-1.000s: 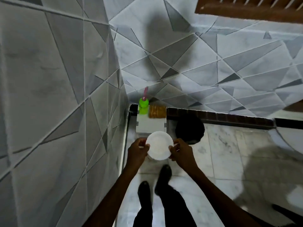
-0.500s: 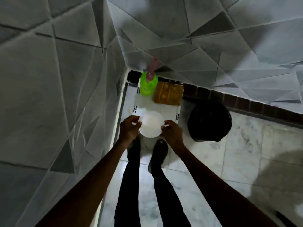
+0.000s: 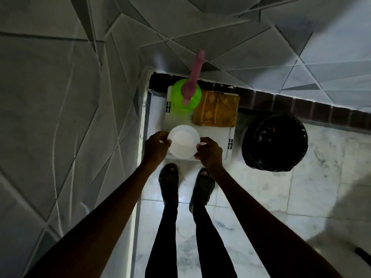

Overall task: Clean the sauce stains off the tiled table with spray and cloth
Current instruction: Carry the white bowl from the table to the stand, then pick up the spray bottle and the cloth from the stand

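Bowl [image 3: 183, 141] now over white stool [image 3: 212, 137], left hand [image 3: 156, 146], right hand [image 3: 209, 152] still pinching rim

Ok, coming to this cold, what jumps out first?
A white bowl gripped at its rim by the left hand and right hand, over the small white table. Behind it, a bright green spray bottle beside a folded orange cloth; a black bin on the floor, right.
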`<state>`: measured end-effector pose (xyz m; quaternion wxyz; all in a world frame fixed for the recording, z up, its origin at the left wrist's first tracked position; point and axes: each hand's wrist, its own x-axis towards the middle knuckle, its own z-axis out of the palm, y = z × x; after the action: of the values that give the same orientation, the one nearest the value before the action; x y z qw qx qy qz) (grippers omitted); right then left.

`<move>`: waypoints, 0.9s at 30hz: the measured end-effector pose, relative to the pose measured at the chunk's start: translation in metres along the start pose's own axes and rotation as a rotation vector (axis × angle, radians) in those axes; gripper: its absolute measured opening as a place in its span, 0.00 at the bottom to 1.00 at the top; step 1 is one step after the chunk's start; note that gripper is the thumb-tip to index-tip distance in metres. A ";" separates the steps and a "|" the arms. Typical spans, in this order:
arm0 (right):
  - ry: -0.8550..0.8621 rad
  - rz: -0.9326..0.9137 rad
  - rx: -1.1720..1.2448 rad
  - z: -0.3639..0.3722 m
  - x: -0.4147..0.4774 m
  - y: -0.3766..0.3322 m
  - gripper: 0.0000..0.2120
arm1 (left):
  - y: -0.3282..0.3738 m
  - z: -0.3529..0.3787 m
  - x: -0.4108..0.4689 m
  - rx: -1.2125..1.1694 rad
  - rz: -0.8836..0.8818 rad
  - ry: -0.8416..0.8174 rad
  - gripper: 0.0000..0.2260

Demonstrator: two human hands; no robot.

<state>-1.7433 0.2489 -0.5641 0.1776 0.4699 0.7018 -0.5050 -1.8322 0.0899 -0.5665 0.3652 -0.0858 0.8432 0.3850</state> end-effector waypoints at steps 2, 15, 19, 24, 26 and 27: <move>-0.009 0.024 -0.009 0.000 0.003 0.000 0.14 | 0.001 0.000 0.001 0.013 -0.016 -0.023 0.13; 0.275 -0.334 -0.484 -0.055 0.044 -0.039 0.22 | 0.080 -0.017 -0.011 -0.213 0.472 0.074 0.44; 0.179 -0.434 -0.878 -0.071 0.089 -0.058 0.39 | 0.095 -0.008 0.003 -0.145 0.596 0.113 0.47; 0.076 -0.439 -1.111 -0.077 0.116 -0.066 0.42 | 0.093 -0.003 0.017 -0.114 0.600 0.169 0.43; 0.086 -0.420 -1.090 -0.078 0.119 -0.071 0.35 | 0.096 -0.004 0.018 -0.128 0.605 0.157 0.40; 0.080 -0.412 -1.065 -0.078 0.119 -0.074 0.30 | 0.097 -0.005 0.019 -0.121 0.611 0.156 0.38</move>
<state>-1.8468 0.3710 -0.5767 0.2611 0.1877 0.9428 -0.0879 -1.8895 0.1553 -0.5201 0.1611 0.1203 0.8310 0.5187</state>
